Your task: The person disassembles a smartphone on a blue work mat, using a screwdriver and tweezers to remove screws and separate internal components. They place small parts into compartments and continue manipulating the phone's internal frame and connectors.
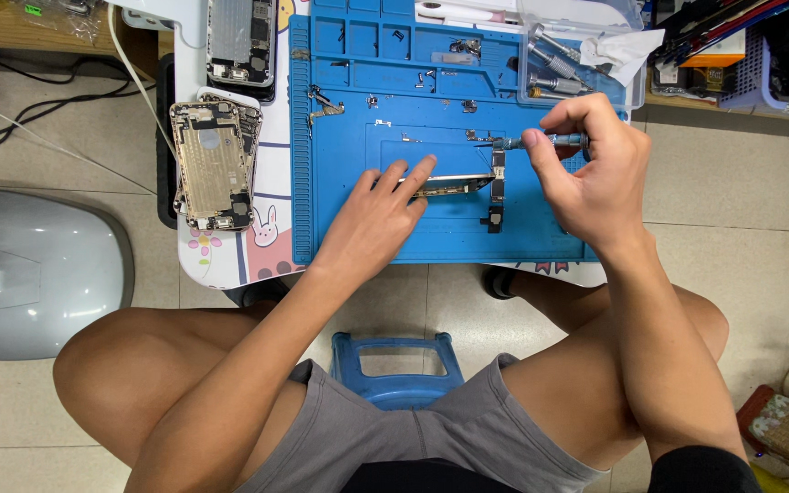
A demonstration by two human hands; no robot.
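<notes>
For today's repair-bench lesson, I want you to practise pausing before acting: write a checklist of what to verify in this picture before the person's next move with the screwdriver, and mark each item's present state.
1. Left hand steadies the thin phone circuit board on the blue silicone work mat: ok, fingers press its left end.
2. Right hand grips the slim blue-handled screwdriver: ok.
3. Screwdriver tip seated in a screw: cannot tell, too small.
4. Loose small metal brackets and screws kept in the mat's upper part: ok, apart from the board.
5. Opened phone housing clear of the hands: ok, left of the mat.
</notes>
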